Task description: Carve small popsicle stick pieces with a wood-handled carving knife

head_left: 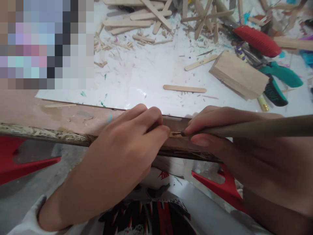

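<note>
Thumb and fingers of the right hand (234, 153) pinch a brown-handled tool (264, 126), its tip at a small wooden strip (172, 134) along the table (61, 118) edge; the left hand (132, 133), fingers bunched, grips that strip.

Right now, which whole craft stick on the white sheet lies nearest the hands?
The lone stick near the front edge of the sheet; the next one slants toward the wooden block, and others lie farther back.

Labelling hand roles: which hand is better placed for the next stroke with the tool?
Likely the right hand: it grips the tool, tip at the wooden strip. The left hand, beside the strip, shows no tool.
</note>
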Action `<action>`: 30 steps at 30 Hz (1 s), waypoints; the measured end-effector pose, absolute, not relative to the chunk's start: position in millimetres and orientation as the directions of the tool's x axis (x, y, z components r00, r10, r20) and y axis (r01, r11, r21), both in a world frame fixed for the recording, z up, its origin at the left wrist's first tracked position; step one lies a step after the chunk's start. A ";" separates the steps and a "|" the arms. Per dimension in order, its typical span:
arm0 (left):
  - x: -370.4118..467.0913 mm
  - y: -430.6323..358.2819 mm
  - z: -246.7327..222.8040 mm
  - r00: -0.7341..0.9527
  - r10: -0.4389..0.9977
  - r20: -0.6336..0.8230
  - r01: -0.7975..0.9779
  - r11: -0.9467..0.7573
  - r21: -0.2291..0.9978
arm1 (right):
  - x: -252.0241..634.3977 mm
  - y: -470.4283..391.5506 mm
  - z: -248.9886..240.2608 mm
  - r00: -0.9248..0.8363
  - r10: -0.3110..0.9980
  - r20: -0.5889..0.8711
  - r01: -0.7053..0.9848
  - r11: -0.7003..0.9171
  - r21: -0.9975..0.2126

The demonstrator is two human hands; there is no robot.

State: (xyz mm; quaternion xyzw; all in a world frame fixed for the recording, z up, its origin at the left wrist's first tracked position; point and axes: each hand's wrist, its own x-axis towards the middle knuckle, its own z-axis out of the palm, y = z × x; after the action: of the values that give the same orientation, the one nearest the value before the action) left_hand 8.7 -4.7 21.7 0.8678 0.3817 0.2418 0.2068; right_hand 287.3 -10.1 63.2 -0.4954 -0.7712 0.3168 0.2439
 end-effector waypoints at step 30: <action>8.2 8.7 28.7 0.611 0.752 0.248 0.507 -0.612 0.607 | 292.2 -1.7 58.7 -0.099 0.995 0.012 0.270 0.039 -0.962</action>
State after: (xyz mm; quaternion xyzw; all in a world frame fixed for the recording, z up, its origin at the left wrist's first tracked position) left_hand 8.2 8.7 28.7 0.8629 0.3647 0.2481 0.2468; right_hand 292.2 -1.7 58.7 -0.5325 -0.5938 0.4439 0.4085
